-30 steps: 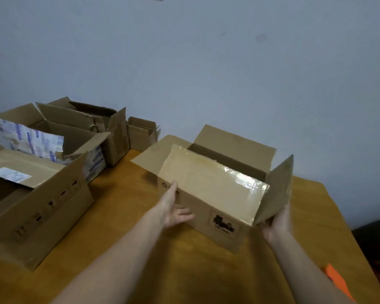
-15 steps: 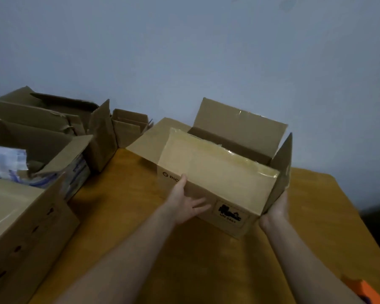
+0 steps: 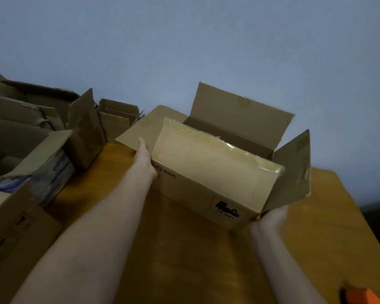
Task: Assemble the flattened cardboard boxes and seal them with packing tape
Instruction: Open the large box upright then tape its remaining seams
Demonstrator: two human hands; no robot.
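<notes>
An open cardboard box (image 3: pixel 198 189) printed "PICO" stands on the wooden table (image 3: pixel 184 255), its four top flaps raised. The near long flap (image 3: pixel 206 159) leans over the opening and carries yellowed tape along its edge. My left hand (image 3: pixel 144 159) lies flat against the box's left end, fingers straight, under the left flap. At the box's right end my right hand (image 3: pixel 272 217) presses with its palm below the right flap (image 3: pixel 292 170), which hides its fingers. No tape roll is in view.
Several other open cardboard boxes crowd the table's left side, a large one (image 3: pixel 20 220) nearest, a tall flap (image 3: pixel 83 132) and a small box (image 3: pixel 116 121) by the wall. An orange object (image 3: pixel 360 296) lies at the table's near right corner.
My left hand slid from the box's front face round to its left end. The box sits closer and squarer to me; my right hand stays on the right end.
</notes>
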